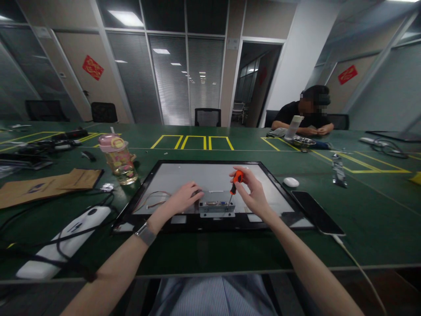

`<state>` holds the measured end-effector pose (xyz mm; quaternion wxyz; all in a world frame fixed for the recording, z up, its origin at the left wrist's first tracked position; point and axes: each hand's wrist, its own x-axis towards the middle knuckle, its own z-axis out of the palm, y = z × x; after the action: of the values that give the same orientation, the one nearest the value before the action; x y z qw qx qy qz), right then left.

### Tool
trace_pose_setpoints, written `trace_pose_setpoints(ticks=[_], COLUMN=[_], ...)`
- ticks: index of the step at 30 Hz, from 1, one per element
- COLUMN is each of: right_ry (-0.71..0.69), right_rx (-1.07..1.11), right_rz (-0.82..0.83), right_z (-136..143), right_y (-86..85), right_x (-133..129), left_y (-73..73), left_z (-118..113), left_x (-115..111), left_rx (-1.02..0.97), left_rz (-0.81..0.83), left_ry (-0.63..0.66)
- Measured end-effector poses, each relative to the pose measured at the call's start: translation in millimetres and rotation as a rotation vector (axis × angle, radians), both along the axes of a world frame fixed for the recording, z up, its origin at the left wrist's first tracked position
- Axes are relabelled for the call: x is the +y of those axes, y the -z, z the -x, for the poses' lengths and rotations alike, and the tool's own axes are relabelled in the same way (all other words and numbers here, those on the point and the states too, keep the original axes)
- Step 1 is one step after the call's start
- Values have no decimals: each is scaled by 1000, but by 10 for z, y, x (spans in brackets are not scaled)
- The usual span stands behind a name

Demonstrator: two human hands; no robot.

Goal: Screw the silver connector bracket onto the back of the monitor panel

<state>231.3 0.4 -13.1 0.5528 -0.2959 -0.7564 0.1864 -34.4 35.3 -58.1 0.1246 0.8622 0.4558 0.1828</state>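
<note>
Green table (309,169), glass partitions (171,83) behind; right grip (252,189) closed round orange screwdriver (237,177); left grip (183,197), hold unclear.

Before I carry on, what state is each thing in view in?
Screwdriver, held in the right hand, tip down at the bracket
Left hand, by the bracket's left end, grip unclear
Bracket, resting on the panel's near side
Panel, flat on the table
Phone, screen dark, cable plugged in
Bottle, upright, lid on
Paper bag, lying flat
Blinds, lowered
</note>
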Motion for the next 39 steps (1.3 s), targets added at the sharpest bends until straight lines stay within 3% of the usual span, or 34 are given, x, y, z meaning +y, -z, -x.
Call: trace_pose_setpoints(ticks=[10, 17, 30, 39], right_ry=[70, 58, 111, 61], right_rx=[4, -96, -39, -22], right_rz=[-32, -90, -139, -47], right_z=[-14, -22, -4, 20], right_y=[3, -38, 6, 38], right_x=[10, -15, 23, 19], left_y=[17, 4, -42, -46], left_z=[-71, -49, -34, -41], left_x=[-34, -78, -112, -102], left_rx=[-18, 10, 2, -26], left_rz=[-17, 95, 242, 197], left_ry=[26, 47, -7, 42])
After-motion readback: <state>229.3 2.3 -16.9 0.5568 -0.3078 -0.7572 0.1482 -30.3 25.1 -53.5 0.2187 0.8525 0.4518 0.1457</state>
